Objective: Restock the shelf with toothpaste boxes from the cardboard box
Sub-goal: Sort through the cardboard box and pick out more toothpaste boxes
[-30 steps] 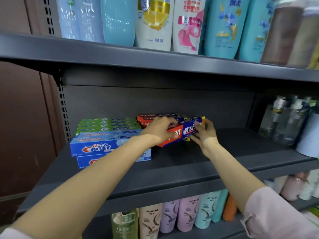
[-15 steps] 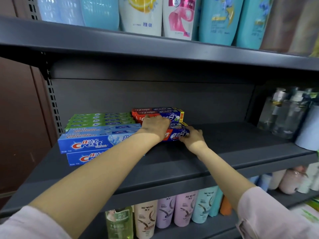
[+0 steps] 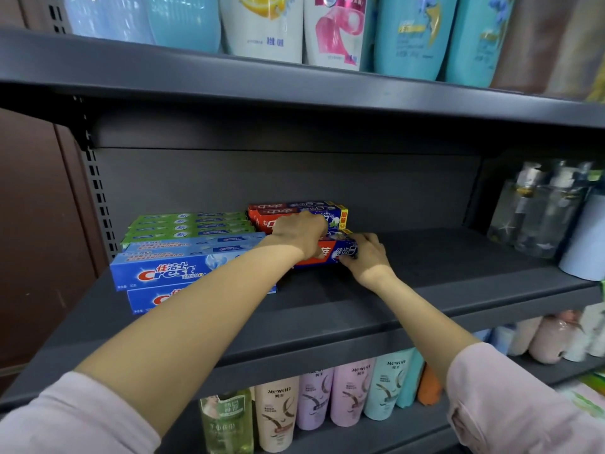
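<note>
A red-and-blue toothpaste box lies on the grey middle shelf, right of the blue stack and in front of a stack of like red-and-blue boxes. My left hand lies over its top with fingers curled down the far side. My right hand grips the box's right end. Blue Crest boxes are stacked at the left front, with green boxes behind them. The cardboard box is out of view.
Clear pump bottles and a pale round container stand at the shelf's right end. The right half of the shelf floor is bare. Refill pouches fill the shelf above, and shampoo bottles line the shelf below.
The red-and-blue box was held tilted above the shelf; both hands have brought it down flat in front of the red-and-blue stack.
</note>
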Available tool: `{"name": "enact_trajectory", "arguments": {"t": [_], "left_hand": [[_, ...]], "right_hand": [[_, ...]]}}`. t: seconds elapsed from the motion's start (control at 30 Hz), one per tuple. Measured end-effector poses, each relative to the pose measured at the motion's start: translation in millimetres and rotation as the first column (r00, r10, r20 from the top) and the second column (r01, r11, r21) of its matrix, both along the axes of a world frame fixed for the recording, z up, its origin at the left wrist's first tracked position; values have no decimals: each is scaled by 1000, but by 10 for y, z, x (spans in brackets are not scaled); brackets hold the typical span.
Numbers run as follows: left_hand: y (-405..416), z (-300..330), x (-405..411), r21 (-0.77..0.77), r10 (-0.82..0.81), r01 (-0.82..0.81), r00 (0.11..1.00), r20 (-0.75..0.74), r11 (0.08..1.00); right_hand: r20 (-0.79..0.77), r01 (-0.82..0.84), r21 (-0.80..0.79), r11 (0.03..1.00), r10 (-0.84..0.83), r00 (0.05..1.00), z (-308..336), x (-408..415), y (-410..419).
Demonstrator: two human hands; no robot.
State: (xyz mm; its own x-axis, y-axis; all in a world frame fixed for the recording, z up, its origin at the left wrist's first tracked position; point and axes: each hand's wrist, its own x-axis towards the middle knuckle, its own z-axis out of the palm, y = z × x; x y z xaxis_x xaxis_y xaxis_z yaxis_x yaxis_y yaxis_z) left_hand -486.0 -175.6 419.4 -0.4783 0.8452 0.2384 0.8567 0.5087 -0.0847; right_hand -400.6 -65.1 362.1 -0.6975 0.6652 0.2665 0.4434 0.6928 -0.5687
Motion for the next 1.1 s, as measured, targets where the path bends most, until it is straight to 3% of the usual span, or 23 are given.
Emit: {"name": "enact_trajectory", "arguments": {"t": [0.13,0.37,0.57,0.73,0.9,1.1], "left_hand": [[-6,-48,-100,-46,20,-20,1000,13,999],[-121,-29,-357,-120,-9,34,979,205,992],[-149,-53,-355,-132,-8,18,997,78,991],[-133,-105,-255,-19,22,-21,998,63,1000],[-319,-57,21,283,-108,18,946,307,959],[-471,-256,586,504,-221,3,901,374,864]], "right_hand": [[36,-27,50,998,25,999,-14,2,33],[98,-95,129,987,83,992,-44,-51,23],[127,-119,130,984,102,987,-75,-72,17],[131,-153,65,986,144,981,18,-32,-40],[-207,-47,33,998,53,977,220,389,-260],[-131,23,25,999,-20,991,165,1132,-574]]}}
